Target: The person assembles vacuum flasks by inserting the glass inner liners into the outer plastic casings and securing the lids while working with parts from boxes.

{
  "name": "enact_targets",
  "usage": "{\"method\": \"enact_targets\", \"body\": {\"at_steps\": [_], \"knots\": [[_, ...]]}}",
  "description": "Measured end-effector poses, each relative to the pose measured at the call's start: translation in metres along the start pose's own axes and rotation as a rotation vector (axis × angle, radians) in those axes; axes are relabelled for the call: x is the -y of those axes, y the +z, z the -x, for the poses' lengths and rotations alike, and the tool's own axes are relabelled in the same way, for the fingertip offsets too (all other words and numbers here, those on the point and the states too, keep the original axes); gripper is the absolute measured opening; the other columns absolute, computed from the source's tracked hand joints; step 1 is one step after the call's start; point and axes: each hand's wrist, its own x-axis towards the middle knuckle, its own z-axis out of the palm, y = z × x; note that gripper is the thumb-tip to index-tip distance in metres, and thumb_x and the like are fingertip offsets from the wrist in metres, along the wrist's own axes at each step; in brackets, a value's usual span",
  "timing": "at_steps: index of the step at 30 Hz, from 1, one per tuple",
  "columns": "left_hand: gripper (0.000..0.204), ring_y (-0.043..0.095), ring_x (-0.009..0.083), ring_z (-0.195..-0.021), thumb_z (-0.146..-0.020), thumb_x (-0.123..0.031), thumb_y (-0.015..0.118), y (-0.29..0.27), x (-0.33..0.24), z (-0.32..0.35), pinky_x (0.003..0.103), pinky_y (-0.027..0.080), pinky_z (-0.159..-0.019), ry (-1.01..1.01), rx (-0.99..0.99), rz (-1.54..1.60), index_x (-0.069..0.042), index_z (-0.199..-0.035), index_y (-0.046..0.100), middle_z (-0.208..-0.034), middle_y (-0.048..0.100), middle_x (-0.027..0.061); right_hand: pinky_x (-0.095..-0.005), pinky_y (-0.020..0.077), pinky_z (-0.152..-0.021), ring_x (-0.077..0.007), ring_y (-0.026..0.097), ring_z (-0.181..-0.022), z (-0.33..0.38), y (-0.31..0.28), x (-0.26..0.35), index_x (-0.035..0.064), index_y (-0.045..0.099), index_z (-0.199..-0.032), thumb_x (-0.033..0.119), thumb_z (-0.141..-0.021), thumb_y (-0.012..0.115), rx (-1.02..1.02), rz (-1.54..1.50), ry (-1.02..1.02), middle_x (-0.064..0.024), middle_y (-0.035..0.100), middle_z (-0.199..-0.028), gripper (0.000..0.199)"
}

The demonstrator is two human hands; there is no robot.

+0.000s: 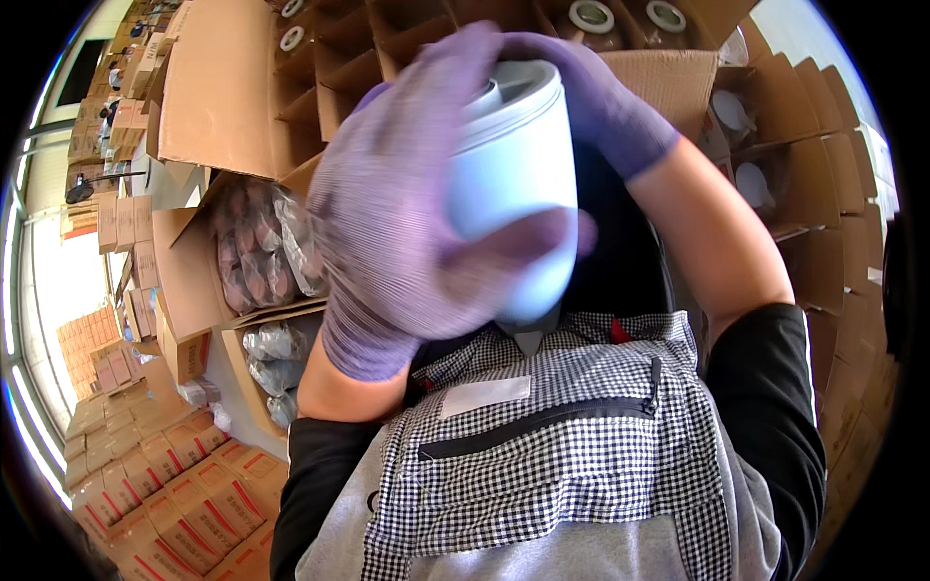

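Observation:
A light blue cylindrical container [523,179] with a grey rim and a hollow grey top is held tilted in front of my chest. My left hand [407,194], in a purple knit glove and blurred by motion, wraps its left side, with the thumb across the front. My right hand [601,102], also gloved in purple, grips the far right side near the top; its fingertips are partly hidden behind the container. Below the container, a dark grey pointed piece [528,341] shows against my checked apron [572,474].
An open carton [223,92] with cardboard dividers stands ahead, with several round-lidded vessels [591,16] in its cells. At left, another carton [179,261] holds plastic-wrapped items [257,242]. Divided cartons [809,179] line the right side. Stacked closed boxes [184,504] fill the lower left.

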Motion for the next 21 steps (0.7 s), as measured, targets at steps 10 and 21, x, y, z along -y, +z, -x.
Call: {"method": "enact_targets", "body": {"at_steps": [10, 21], "knots": [[0.066, 0.051, 0.0370, -0.144, -0.107, -0.046, 0.053, -0.006, 0.024, 0.033, 0.047, 0.030, -0.125, -0.067, -0.174, 0.248, 0.007, -0.146, 0.055, -0.148, 0.060, 0.0210, -0.0384, 0.0506, -0.107, -0.0241, 0.067, -0.119, 0.021, 0.019, 0.061, -0.0010, 0.067, -0.133, 0.049, -0.108, 0.050, -0.070, 0.285, -0.284, -0.0163, 0.072, -0.126, 0.059], [0.058, 0.048, 0.0346, -0.146, -0.107, -0.047, 0.045, 0.002, 0.042, 0.059, 0.049, 0.021, -0.128, -0.353, -0.131, 0.512, -0.001, -0.134, 0.068, -0.140, 0.067, 0.0164, -0.0457, 0.0430, -0.113, -0.0371, 0.059, -0.126, 0.034, 0.040, 0.043, -0.0039, 0.062, -0.127, 0.045, -0.109, 0.041, -0.081, 0.381, -0.452, -0.0224, 0.063, -0.128, 0.056]]}}
